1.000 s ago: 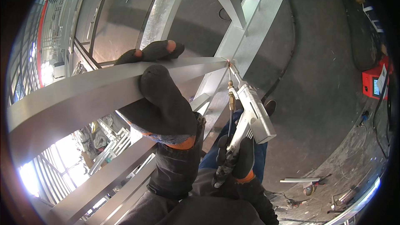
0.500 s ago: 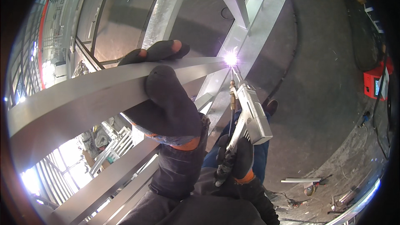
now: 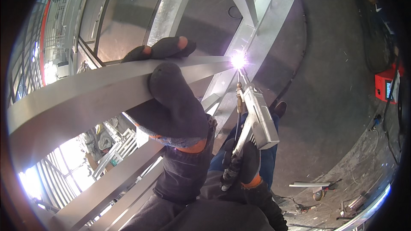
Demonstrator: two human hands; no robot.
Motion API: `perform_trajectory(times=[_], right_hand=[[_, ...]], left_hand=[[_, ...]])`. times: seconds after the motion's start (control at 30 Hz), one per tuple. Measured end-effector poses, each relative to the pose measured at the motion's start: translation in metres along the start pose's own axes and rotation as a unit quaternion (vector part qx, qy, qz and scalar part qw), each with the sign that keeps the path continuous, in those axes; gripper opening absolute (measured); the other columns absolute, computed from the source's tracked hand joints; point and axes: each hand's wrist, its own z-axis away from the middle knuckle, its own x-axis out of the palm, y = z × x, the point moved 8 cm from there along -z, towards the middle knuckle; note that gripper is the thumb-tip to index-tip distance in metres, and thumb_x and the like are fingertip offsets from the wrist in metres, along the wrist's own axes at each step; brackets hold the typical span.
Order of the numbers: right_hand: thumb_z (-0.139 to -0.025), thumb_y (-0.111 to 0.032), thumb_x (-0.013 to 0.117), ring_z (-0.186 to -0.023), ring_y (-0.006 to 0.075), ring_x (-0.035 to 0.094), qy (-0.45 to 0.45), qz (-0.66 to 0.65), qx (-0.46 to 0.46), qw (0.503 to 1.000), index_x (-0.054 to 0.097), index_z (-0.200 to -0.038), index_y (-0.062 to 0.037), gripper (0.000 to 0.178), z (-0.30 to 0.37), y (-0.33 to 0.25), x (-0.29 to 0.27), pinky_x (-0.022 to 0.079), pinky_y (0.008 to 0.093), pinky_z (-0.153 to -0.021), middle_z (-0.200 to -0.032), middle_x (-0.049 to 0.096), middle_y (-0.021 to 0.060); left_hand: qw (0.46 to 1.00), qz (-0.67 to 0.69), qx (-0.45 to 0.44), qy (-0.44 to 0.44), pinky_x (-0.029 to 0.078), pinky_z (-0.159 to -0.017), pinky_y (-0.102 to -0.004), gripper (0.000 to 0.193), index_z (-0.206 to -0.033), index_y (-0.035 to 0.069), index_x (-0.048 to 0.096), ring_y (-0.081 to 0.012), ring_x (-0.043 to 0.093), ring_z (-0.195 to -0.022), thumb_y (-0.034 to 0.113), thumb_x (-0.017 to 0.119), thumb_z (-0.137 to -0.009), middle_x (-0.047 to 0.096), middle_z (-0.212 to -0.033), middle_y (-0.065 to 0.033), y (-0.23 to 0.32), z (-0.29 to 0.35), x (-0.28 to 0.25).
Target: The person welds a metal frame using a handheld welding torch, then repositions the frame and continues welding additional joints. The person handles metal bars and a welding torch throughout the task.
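left hand (image 3: 171, 98): gloved, clamped over steel bar (image 3: 85, 98) | right hand (image 3: 242, 164): grips welding gun (image 3: 259, 117), long axis pointing up-away | arc spark (image 3: 238, 60) at bar's end, beyond gun tip, right hand nearer.

- Red box-shaped machine (image 3: 386, 86) far to my right on the concrete floor (image 3: 334, 102), w/ dark cable running off it.
- Short pale metal offcut (image 3: 309, 184) lying on floor, lower right.
- Scrap bits (image 3: 351, 207) near it.
- Metal grating panels (image 3: 53, 30) at far left.
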Motion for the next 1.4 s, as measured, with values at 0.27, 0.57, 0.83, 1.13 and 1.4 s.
perform_trajectory(times=[0.27,0.57,0.83,1.13,1.4], right_hand=[[-0.098,-0.066,0.051,-0.058,0.0181,0.062,-0.009,-0.008,0.019,1.000,0.063,-0.105,0.0026,0.070,0.000,0.007,-0.005,0.050,0.0289,-0.054,-0.068,0.062,0.0090],[-0.098,-0.064,0.053,-0.058,0.0180,0.062,-0.013,0.027,0.010,1.000,0.063,-0.105,0.0032,0.069,0.000,0.003,-0.002,0.051,0.0290,-0.054,-0.069,0.062,0.0093],[-0.099,-0.060,0.053,-0.057,0.0164,0.059,0.002,0.027,-0.022,0.999,0.063,-0.107,0.0058,0.067,0.006,-0.012,-0.001,0.048,0.0279,-0.052,-0.069,0.062,0.0091],[-0.101,-0.063,0.046,-0.054,0.0160,0.055,-0.028,0.007,-0.059,0.998,0.062,-0.110,0.0009,0.067,0.037,-0.049,-0.007,0.044,0.0281,-0.048,-0.066,0.059,0.0053],[-0.099,-0.071,0.046,-0.052,0.0171,0.055,-0.082,-0.008,-0.018,0.996,0.062,-0.113,0.0015,0.075,0.035,-0.025,-0.027,0.046,0.0291,-0.047,-0.066,0.059,0.0070]], left_hand=[[0.999,-0.015,0.007,-0.027,0.057,-0.084,-0.0437,0.044,-0.125,-0.002,0.046,-0.0320,0.072,-0.088,0.038,0.051,-0.108,0.072,-0.102,-0.0226,0.003,0.000,0.001],[1.000,-0.009,0.002,-0.024,0.057,-0.085,-0.0445,0.039,-0.126,-0.003,0.045,-0.0319,0.072,-0.089,0.032,0.049,-0.109,0.072,-0.103,-0.0235,0.001,0.002,0.003],[0.999,0.036,0.010,-0.035,0.058,-0.088,-0.0461,0.032,-0.126,-0.003,0.044,-0.0327,0.071,-0.096,0.024,0.045,-0.110,0.071,-0.107,-0.0242,-0.003,0.000,0.009],[0.988,-0.012,0.156,0.016,0.049,-0.111,-0.0504,0.071,-0.155,-0.002,0.028,-0.0410,0.048,-0.140,0.021,0.062,-0.098,0.040,-0.155,-0.0270,0.079,0.091,-0.082],[0.988,-0.137,-0.038,0.053,0.048,-0.112,-0.0517,0.057,-0.154,-0.011,0.028,-0.0394,0.055,-0.134,0.019,0.045,-0.108,0.050,-0.149,-0.0279,0.005,0.097,-0.131]])
